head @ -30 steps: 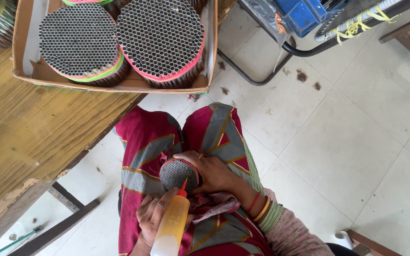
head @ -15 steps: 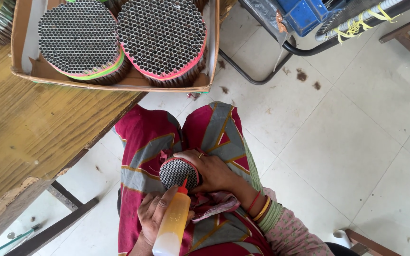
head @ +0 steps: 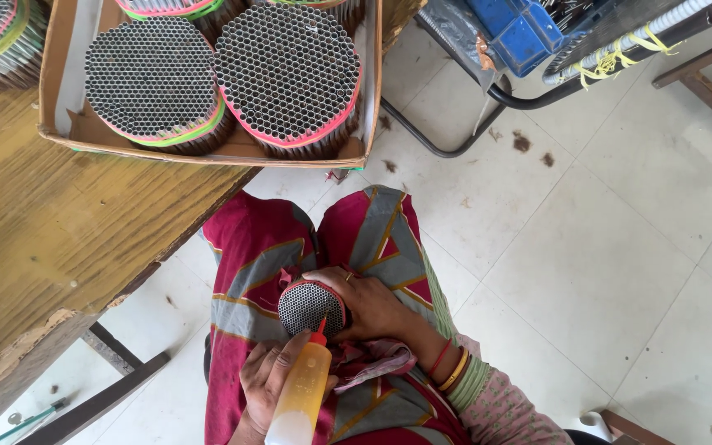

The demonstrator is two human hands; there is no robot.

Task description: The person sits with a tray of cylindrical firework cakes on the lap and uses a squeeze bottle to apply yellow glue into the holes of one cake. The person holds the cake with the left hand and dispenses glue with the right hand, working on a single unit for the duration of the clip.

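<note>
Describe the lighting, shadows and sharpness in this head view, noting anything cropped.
Head view: soft, even daylight, no harsh glare; faint shadows beneath the wooden table; the small tube bundle and squeeze bottle appear sharp; the cardboard box is cropped at the top edge.

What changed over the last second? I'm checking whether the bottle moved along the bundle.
Nothing visibly changed. The left hand still holds the bottle with its red tip at the lower edge of the bundle, which the right hand still grips on the lap. Only the view wobbled slightly.
</note>
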